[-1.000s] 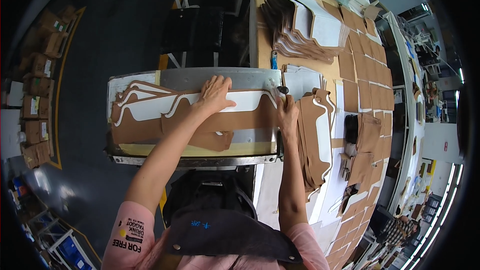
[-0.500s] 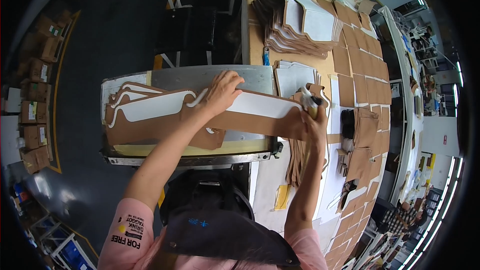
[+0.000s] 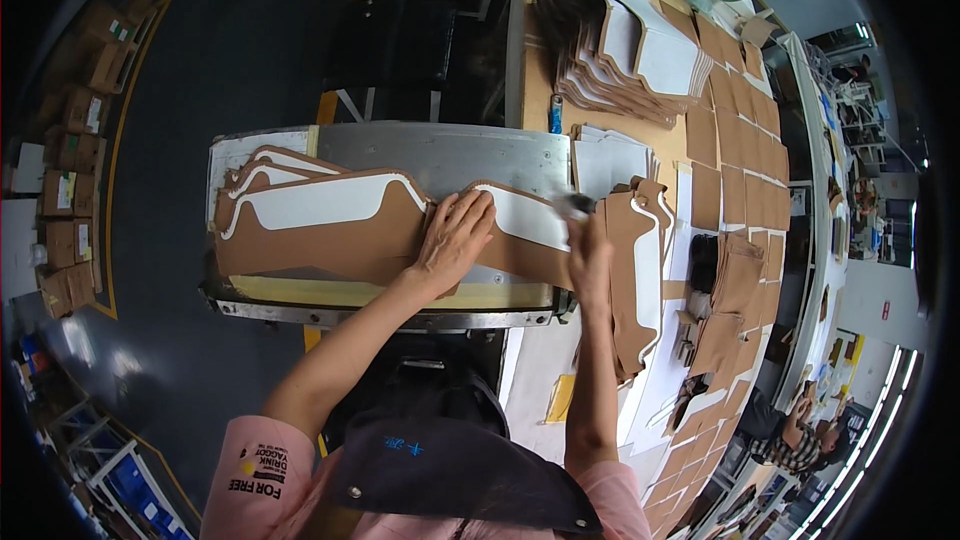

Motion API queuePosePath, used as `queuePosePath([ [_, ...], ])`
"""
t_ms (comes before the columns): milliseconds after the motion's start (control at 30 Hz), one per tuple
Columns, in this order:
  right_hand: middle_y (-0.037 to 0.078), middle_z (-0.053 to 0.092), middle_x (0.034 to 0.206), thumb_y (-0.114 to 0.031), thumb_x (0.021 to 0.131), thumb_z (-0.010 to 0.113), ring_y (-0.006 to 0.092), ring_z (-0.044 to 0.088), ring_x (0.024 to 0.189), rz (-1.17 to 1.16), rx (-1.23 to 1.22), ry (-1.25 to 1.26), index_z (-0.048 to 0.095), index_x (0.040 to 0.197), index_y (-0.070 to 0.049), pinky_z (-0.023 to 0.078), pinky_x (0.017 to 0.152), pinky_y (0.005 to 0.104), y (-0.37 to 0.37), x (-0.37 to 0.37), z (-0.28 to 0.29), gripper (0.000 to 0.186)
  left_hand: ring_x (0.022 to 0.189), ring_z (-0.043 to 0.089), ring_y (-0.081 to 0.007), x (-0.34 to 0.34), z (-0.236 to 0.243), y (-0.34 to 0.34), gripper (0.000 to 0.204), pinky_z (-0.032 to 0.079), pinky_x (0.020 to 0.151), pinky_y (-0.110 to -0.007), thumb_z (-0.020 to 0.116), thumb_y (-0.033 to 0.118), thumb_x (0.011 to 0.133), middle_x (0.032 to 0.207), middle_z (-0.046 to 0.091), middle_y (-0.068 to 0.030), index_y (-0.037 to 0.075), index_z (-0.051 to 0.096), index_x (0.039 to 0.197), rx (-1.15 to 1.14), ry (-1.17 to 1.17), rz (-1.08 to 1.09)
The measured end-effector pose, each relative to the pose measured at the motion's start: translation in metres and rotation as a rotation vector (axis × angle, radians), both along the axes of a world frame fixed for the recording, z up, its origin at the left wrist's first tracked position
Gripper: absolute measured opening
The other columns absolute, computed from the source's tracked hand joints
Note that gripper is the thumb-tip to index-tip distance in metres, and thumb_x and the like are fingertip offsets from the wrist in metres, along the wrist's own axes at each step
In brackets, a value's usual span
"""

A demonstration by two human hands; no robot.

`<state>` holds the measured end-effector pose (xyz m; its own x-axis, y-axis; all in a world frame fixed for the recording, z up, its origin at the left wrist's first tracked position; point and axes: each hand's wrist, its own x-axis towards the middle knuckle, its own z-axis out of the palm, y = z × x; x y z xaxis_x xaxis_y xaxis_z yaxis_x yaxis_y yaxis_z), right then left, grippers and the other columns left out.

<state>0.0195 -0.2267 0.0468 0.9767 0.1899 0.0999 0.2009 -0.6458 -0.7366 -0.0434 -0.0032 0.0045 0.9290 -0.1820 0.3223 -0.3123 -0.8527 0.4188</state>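
Note:
Brown sheet pieces with white backing panels lie on the metal-topped bench (image 3: 430,145). My left hand (image 3: 457,238) rests flat on them, fingers stretched out. It lies between a left-hand brown piece (image 3: 330,245) and a white-panelled right-hand piece (image 3: 525,220). My right hand (image 3: 590,258) is closed round a short tool (image 3: 577,204) that looks like a hammer. Its dark head is smeared by motion, just above the right end of that piece. I cannot tell whether the tool touches it.
Another stack of brown pieces (image 3: 632,270) lies right of the bench. A tall pile of white-and-brown panels (image 3: 630,40) stands behind it on a table covered with brown sheets (image 3: 705,175). A black stool (image 3: 390,45) stands beyond the bench; cartons (image 3: 75,190) line the far left.
My left hand has come down from the upper edge of the pieces and flattened onto them. My right hand has moved left with the tool, over the bench's right end. The view has shifted slightly.

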Motion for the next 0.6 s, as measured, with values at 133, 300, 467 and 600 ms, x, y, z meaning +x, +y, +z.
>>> queuePosePath([
  [133,0.027,0.059,0.074,-0.011,0.093,0.063,0.0468,0.058,0.067,0.116,-0.099,-0.067,0.054,0.097,0.002,0.045,0.058,0.0459,0.066,0.011,-0.003,0.016,0.132,0.044,-0.0299,-0.004,-0.003,-0.006,0.046,0.032,0.111,-0.048,0.069,0.013,0.081,0.135,0.052,-0.0152,-0.002,0.057,0.123,0.005,-0.002,0.034],
  [300,0.027,0.061,0.077,-0.010,0.092,0.064,0.0458,0.061,0.071,0.197,-0.145,-0.175,0.054,0.098,0.001,0.046,0.059,0.0471,0.098,0.011,-0.003,0.016,0.133,0.044,-0.0304,-0.004,-0.009,-0.006,0.043,0.030,0.115,-0.046,0.062,0.013,0.087,0.138,0.049,-0.0184,-0.002,0.054,0.127,0.056,0.013,0.059],
  [467,0.028,0.062,0.084,-0.005,0.090,0.062,0.0456,0.062,0.074,0.231,-0.198,-0.093,0.053,0.095,0.000,0.047,0.060,0.0470,0.101,0.017,-0.001,0.012,0.132,0.044,-0.0347,-0.006,-0.015,-0.005,0.046,0.033,0.113,-0.047,0.055,0.011,0.085,0.138,0.046,-0.0221,-0.003,0.049,0.128,0.061,0.027,0.058],
  [600,0.026,0.062,0.078,-0.006,0.091,0.062,0.0457,0.061,0.071,0.208,-0.207,-0.100,0.051,0.090,0.001,0.047,0.059,0.0476,0.100,0.010,-0.005,0.013,0.131,0.044,-0.0350,-0.010,-0.010,-0.007,0.046,0.033,0.112,-0.048,0.055,0.011,0.085,0.138,0.046,-0.0222,-0.004,0.049,0.128,0.073,-0.013,0.085],
])
